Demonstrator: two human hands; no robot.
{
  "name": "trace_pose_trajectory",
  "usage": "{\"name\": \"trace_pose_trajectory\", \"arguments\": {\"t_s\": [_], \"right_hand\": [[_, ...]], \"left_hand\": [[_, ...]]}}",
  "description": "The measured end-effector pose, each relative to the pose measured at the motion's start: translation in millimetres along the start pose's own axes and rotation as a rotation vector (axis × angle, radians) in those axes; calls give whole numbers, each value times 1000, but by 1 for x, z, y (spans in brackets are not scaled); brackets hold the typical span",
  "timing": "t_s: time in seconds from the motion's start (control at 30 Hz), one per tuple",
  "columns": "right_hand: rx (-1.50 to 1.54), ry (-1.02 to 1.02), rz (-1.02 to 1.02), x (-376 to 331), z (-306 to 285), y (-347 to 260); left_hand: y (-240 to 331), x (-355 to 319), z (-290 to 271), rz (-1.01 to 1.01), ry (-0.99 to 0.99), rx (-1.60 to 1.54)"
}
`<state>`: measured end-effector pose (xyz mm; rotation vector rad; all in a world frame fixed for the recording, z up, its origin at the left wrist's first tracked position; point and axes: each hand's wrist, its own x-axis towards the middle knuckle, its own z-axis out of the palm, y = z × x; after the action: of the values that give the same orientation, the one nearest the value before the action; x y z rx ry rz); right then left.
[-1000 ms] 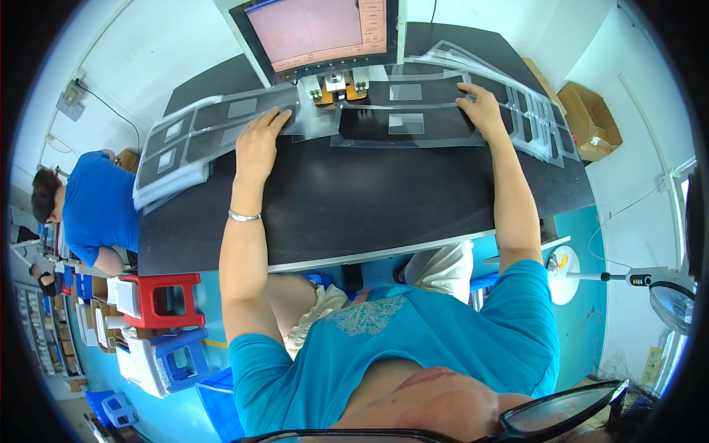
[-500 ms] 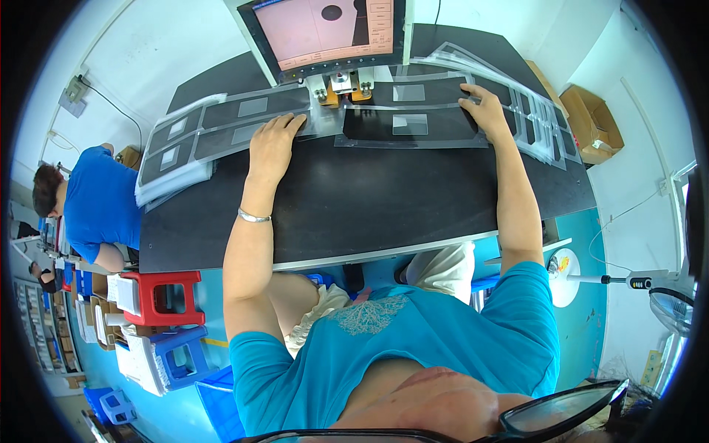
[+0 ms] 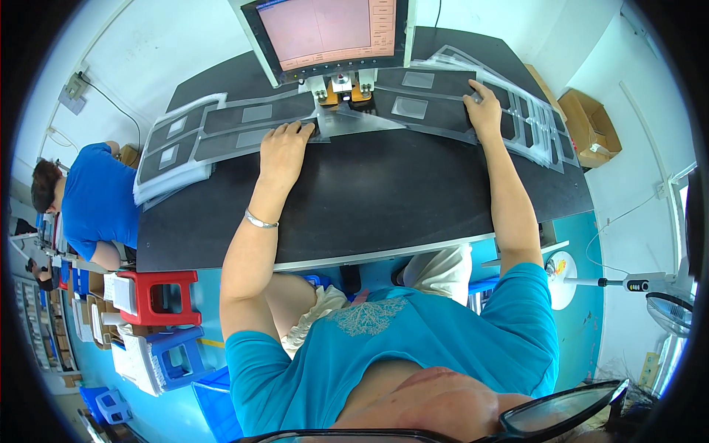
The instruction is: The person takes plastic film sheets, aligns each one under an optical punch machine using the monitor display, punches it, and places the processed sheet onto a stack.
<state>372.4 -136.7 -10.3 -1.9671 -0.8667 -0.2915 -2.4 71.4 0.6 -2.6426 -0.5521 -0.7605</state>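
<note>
Beneath left hand (image 3: 284,153): inner end of left plastic sheet (image 3: 227,119), lying on black table (image 3: 384,192); fingers bent, close together; cannot tell whether pinching. At right hand (image 3: 484,117): outer end of right plastic sheet (image 3: 443,112); fingers part-spread; cannot tell whether gripping. Near sheets' facing ends: orange-and-metal fixture (image 3: 360,94), below monitor (image 3: 325,31). Both sheets see-through, pale-edged, with dark-looking panels, small pale rectangles; right one slanting.

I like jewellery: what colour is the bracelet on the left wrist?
The bracelet is silver, clearest in the head view.
</note>
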Motion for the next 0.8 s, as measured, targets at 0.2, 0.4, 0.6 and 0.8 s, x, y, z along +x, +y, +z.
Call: {"name": "trace_pose_trajectory", "arguments": {"t_s": [0.2,0.4,0.6,0.8], "right_hand": [[-5,-2,8,0,4,2],[-42,-12,-37,2,6,12],[-59,-29,-57,0,4,5],[-150,-52,-190,8,-15,10]], "left_hand": [[4,-1,1,-5,-10,26],[5,0,-1,-17,-36,4],[3,-3,3,0,-1,-32],[5,-2,4,-5,-86,-85]]}}
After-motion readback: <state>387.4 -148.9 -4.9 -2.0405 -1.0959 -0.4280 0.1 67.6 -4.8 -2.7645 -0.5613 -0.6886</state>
